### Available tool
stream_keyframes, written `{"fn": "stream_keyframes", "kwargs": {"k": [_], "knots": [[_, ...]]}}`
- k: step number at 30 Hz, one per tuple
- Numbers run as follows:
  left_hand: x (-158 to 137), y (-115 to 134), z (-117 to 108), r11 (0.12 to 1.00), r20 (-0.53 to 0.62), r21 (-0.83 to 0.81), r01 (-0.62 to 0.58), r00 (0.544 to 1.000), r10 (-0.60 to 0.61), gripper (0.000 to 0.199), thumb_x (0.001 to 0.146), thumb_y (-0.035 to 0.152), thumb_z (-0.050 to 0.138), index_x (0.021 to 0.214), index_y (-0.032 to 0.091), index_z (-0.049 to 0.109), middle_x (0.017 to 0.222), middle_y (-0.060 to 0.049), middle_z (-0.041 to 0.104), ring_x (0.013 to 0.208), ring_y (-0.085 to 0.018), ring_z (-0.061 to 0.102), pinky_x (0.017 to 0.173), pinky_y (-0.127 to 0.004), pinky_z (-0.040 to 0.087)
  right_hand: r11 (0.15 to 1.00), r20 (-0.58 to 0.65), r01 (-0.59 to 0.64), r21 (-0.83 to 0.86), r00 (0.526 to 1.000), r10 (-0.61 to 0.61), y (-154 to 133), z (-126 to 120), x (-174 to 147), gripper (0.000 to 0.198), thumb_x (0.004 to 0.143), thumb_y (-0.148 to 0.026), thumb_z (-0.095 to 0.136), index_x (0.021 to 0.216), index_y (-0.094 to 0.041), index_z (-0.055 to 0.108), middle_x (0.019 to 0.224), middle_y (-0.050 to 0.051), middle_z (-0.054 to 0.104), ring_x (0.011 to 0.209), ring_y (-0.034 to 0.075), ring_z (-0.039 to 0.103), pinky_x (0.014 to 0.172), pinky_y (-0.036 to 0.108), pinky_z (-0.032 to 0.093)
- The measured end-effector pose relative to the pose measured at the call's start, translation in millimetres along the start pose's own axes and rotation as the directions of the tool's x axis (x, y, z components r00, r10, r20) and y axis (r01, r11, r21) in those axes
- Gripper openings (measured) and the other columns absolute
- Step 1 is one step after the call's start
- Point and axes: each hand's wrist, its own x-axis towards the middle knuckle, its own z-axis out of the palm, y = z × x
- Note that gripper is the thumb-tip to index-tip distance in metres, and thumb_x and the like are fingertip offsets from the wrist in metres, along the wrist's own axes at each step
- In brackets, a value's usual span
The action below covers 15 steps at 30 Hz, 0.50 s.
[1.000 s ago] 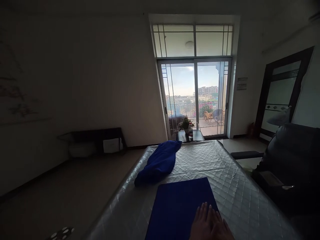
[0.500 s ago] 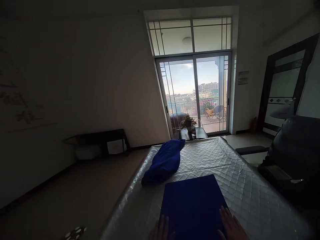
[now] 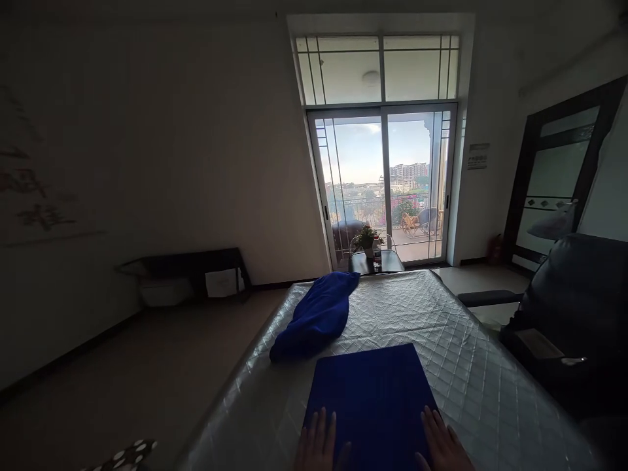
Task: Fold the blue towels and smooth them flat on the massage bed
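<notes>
The table (image 3: pixel 495 392), under its silver quilted cover, runs out of my view at the bottom, so its near end is cut off. To its right the black chair (image 3: pixel 579 288) sinks into shadow, and its lower part is hard to make out. The blue piece (image 3: pixel 370 392) lies flat on the table right in front of me: deep, even blue, straight far edge, clean corners, sides squared off. Its near edge is out of frame, and I can't tell whether it is folded cloth or something stiffer. Just beyond it, to the left, the loose blue cloth (image 3: pixel 316 317) lies rumpled, its folds too dark to read. My left hand (image 3: pixel 316 441) and right hand (image 3: pixel 441 441) rest at the piece's two sides, fingers stretched out flat, gripping nothing; both wrists are cut off below. At bottom left, the white-spotted thing (image 3: pixel 135 451) is too cropped to identify.
</notes>
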Motion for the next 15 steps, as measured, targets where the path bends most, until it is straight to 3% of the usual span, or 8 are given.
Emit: {"fn": "stream_keyframes", "kwargs": {"k": [4,9,12,15], "knots": [[35,80,-23,0.949,0.108,-0.224,-0.221,0.962,0.249,0.058,0.094,0.054,0.047,0.15,0.039,0.04,0.153,0.0,0.052,0.138,-0.03,0.054,0.11,-0.049,0.054,1.0,-0.002,0.013,0.002,1.0,-0.013,6,9,-1,0.054,0.091,-0.053,0.052,0.144,-0.046,0.048,0.15,-0.004,0.055,0.134,0.028,0.057,0.103,0.045,0.056],[71,176,-31,0.851,0.103,-0.375,-0.367,0.896,0.431,0.064,0.094,0.061,0.042,0.15,0.031,0.044,0.152,-0.006,0.052,0.141,-0.029,0.051,0.116,-0.048,0.049,0.998,-0.092,0.057,0.013,0.994,-0.056,17,31,-5,0.061,0.09,-0.041,0.053,0.148,-0.052,0.037,0.149,-0.007,0.057,0.132,0.027,0.059,0.101,0.044,0.058],[81,206,-27,0.823,0.142,-0.45,-0.346,0.883,0.448,0.063,0.097,0.059,0.035,0.151,0.028,0.042,0.155,-0.007,0.048,0.145,-0.028,0.044,0.121,-0.049,0.043,0.999,-0.124,0.022,0.041,0.992,-0.016,21,46,-6,0.066,0.087,-0.032,0.053,0.148,-0.05,0.036,0.145,-0.006,0.061,0.128,0.029,0.062,0.099,0.047,0.059],[81,214,-22,0.81,0.18,-0.503,-0.303,0.88,0.44,0.061,0.098,0.057,0.031,0.153,0.03,0.038,0.157,-0.005,0.044,0.146,-0.026,0.042,0.122,-0.048,0.042,0.996,-0.157,-0.034,0.077,0.986,0.046,17,45,-6,0.069,0.085,-0.032,0.054,0.148,-0.051,0.034,0.144,-0.007,0.062,0.126,0.029,0.063,0.098,0.046,0.059]]}}
